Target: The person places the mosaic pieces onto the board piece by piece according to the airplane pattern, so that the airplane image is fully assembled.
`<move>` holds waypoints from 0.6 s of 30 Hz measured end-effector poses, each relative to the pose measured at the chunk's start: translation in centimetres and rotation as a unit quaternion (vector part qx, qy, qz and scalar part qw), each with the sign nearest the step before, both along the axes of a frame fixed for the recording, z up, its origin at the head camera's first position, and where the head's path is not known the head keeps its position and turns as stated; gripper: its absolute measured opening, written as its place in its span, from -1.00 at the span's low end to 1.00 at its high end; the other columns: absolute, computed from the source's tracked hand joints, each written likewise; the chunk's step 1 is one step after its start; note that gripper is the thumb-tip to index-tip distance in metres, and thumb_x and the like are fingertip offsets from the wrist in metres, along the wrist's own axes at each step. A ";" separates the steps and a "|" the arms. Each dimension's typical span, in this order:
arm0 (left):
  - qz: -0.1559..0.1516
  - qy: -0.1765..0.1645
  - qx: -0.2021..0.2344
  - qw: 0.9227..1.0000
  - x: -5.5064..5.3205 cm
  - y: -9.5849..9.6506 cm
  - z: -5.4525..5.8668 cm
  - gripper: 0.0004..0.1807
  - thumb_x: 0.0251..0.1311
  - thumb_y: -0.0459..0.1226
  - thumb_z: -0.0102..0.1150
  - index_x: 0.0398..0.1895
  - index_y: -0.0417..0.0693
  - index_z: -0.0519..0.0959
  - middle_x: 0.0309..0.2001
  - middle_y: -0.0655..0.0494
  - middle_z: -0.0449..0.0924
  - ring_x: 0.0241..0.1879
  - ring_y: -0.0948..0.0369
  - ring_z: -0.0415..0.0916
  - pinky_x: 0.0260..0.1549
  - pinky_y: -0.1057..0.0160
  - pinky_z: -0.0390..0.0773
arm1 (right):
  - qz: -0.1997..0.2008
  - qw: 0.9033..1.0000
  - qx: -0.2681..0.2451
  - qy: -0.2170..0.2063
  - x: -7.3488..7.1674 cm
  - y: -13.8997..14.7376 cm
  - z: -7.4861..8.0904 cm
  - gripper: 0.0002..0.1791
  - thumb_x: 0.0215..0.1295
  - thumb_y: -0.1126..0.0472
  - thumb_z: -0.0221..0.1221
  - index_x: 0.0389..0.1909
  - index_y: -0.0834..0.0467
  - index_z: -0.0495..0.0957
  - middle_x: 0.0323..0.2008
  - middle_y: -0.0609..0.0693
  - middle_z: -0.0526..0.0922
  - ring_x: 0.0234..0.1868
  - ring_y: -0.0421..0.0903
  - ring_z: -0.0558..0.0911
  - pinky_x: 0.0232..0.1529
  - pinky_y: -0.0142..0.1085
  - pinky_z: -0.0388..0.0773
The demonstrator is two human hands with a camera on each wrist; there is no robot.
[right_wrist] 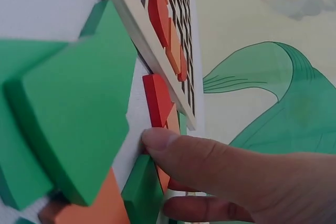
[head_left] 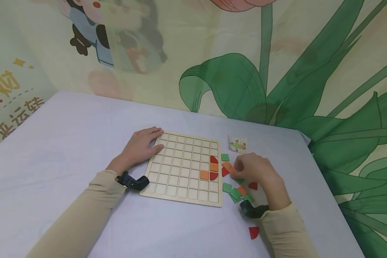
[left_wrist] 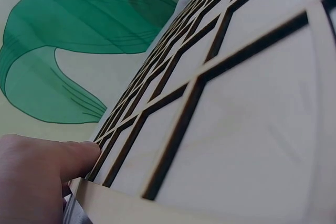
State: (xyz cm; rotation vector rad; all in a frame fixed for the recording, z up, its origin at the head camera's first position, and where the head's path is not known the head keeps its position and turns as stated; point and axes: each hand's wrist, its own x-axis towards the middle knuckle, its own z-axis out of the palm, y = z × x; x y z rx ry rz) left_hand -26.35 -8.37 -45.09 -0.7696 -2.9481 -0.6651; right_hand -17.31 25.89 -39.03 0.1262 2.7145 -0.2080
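A wooden grid board (head_left: 180, 200) lies on the table. My left hand (head_left: 143, 145) rests at its far left corner, fingers straight along the edge and thumb (left_wrist: 79, 158) over the rim. In the board's right columns sit two red rounded pieces (head_left: 214, 176) and two orange squares (head_left: 204, 175). My right hand (head_left: 256, 168) is beside the right edge, thumb (right_wrist: 163, 139) and a finger pinching an orange square tile (head_left: 231, 170). A red piece (right_wrist: 156, 98) and a green tile (right_wrist: 144, 187) lie close to those fingertips.
Loose green tiles (head_left: 235, 194), another orange square (head_left: 242, 190) and red pieces (head_left: 253, 233) lie right of the board. A small printed pattern card (head_left: 238, 144) stands behind them. A patterned curtain (head_left: 167, 86) hangs along the table's back edge.
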 end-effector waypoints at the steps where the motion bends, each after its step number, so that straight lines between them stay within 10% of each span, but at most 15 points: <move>1: -0.001 0.001 0.001 1.000 0.0 0.0 0.0 -0.32 0.27 0.02 0.01 0.37 -0.15 0.28 0.39 -0.07 0.26 0.42 -0.03 0.11 0.31 -0.17 0.12 | -0.002 1.000 0.000 -0.002 0.0 0.0 0.0 -0.62 0.00 -0.03 0.40 -0.21 0.08 0.60 -0.35 -0.03 0.62 -0.40 -0.11 0.53 -0.47 -0.33 0.53; 18: -0.003 0.002 0.010 1.000 -0.1 -0.1 -0.1 -0.32 0.26 0.02 0.03 0.36 -0.16 0.30 0.38 -0.08 0.27 0.41 -0.03 0.13 0.31 -0.16 0.12 | 0.000 1.000 -0.009 0.012 -0.1 0.5 0.3 -0.60 0.04 -0.05 0.36 -0.17 0.10 0.60 -0.31 0.00 0.62 -0.37 -0.09 0.54 -0.46 -0.34 0.56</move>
